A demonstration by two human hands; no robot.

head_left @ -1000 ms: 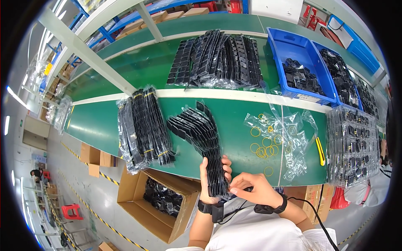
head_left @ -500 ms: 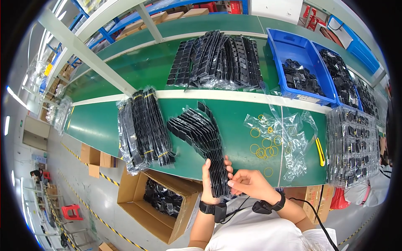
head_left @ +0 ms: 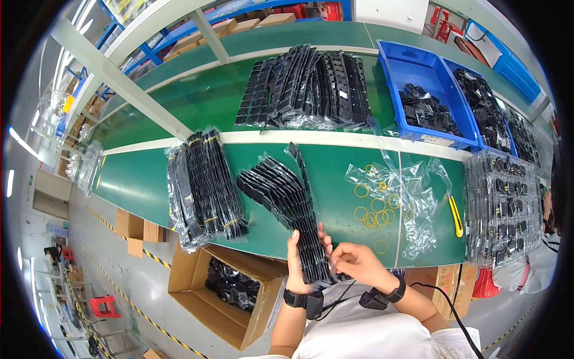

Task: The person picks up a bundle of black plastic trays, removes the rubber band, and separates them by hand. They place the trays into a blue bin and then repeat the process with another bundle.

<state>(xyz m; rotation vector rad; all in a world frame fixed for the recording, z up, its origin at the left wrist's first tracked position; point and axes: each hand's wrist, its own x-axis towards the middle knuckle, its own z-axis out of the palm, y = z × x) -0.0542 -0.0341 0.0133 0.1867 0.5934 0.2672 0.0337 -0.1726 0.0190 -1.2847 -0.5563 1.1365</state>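
Observation:
My left hand is wrapped around the lower part of a bundle of black segmented strips in clear plastic. The strips fan out to the upper left, and one stands apart at the right side. Beside the bundle's lower right edge, my right hand has its thumb and fingers pinched together; whatever lies between the fingertips is hidden. Yellow rubber bands lie loose on the green bench to the right. Left of my hands rest more strip bundles, tied with yellow bands.
A large pile of strips lies behind. Blue bins with black parts stand at the back right. Clear plastic bags, a yellow cutter and clear trays are on the right. Below the bench edge sits an open carton.
The rightmost strip has swung more upright, away from the fanned strips. My right fingertips have shifted slightly right from the bundle's edge. My left hand keeps its grip.

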